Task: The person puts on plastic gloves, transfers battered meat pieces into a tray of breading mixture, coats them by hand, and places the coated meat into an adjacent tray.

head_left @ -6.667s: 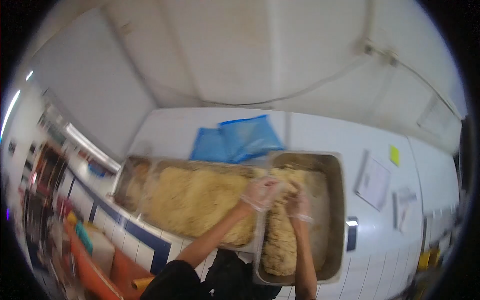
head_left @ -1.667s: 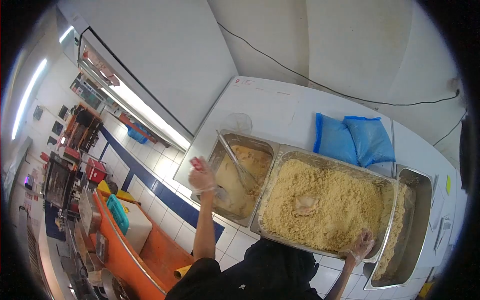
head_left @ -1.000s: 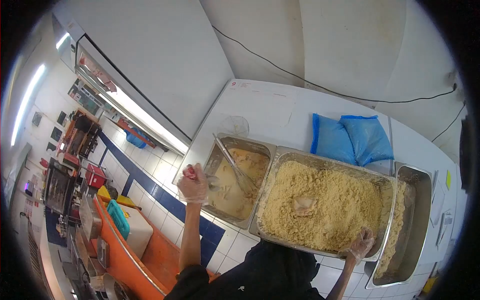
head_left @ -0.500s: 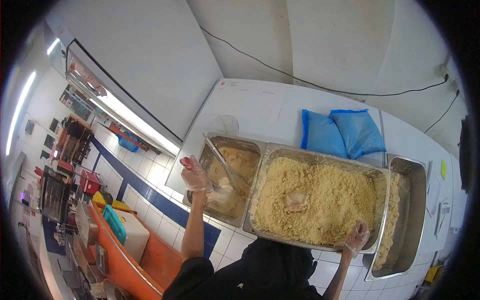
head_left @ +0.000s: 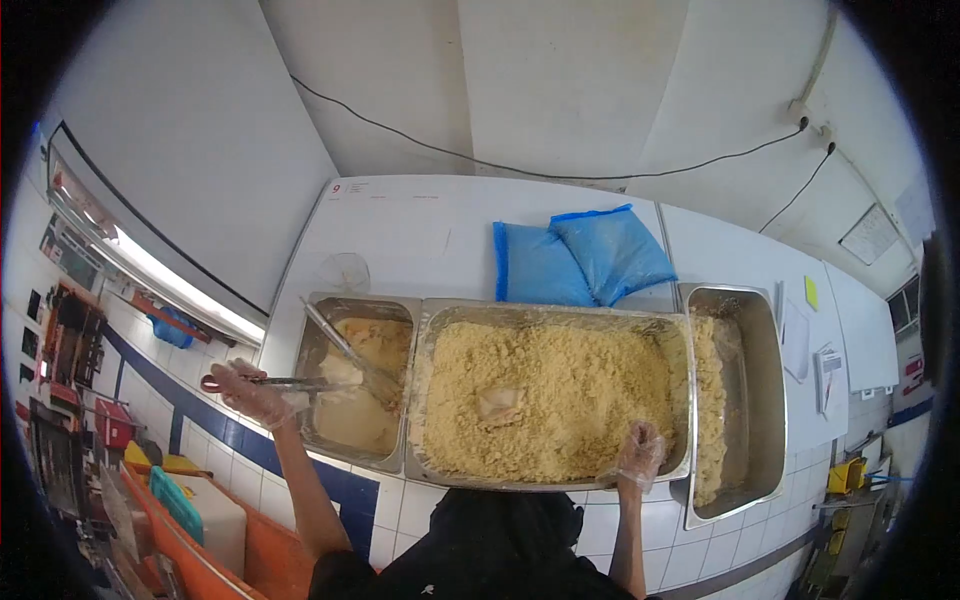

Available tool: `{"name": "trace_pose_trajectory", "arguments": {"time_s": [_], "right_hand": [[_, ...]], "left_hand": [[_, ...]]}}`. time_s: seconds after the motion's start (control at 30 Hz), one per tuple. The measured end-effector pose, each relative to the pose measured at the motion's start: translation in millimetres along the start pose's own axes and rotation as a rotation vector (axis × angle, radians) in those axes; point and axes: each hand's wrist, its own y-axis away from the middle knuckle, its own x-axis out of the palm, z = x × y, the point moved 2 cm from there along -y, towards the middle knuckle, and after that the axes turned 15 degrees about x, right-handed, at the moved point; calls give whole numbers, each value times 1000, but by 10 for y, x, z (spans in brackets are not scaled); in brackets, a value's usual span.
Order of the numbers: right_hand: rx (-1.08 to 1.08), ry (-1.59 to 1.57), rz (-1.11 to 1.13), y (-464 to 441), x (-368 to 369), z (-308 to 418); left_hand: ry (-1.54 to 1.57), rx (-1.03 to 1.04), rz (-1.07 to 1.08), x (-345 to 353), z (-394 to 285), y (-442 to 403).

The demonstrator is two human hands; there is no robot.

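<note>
My left hand (head_left: 250, 393), in a clear glove, is closed on the red handle end of metal tongs (head_left: 300, 384), whose far end reaches over the left pan (head_left: 303, 440) of pale batter (head_left: 352, 420). A whisk (head_left: 345, 345) leans in that pan. In the middle pan (head_left: 420, 465) of yellow crumbs (head_left: 560, 400) lies a pale, wet piece of food (head_left: 500, 402). My right hand (head_left: 640, 455), also gloved, rests at this pan's front right corner with its fingers curled together; whatever they hold, if anything, is hidden.
A narrower pan (head_left: 765, 400) with crumbs along its left side stands at the right. Blue bags (head_left: 612, 255) lie behind the middle pan. Farther right are a yellow note (head_left: 811, 292) and a small device (head_left: 829, 380). An orange tub (head_left: 180, 530) stands at the lower left.
The view has swung right. My left hand, earlier raised at the left pan's edge, now shows the tongs level over the batter. My right hand stays at the crumb pan's corner.
</note>
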Motion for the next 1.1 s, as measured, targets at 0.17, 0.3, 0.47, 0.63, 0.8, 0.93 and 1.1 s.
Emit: {"name": "trace_pose_trajectory", "arguments": {"time_s": [0.17,0.3,0.47,0.63,0.8,0.93,1.1], "right_hand": [[109,-22,39,-94,106,-186],[-32,-117,-66,-60,59,-30],[78,-136,-88,-11,14,99],[47,-76,-16,-36,6,8],[149,125,221,-257,213,-441],[-719,460,-118,-471,466,-510],[-422,404,202,-664,628,-285]], "left_hand": [[-116,493,20,432,-726,561],[368,287,566,605,-557,1754],[702,-228,778,534,-609,2132],[406,-64,324,-21,-913,1169],[-345,138,366,-641,322,501],[-484,110,302,-691,424,395],[-1204,210,619,-894,918,471]]}}
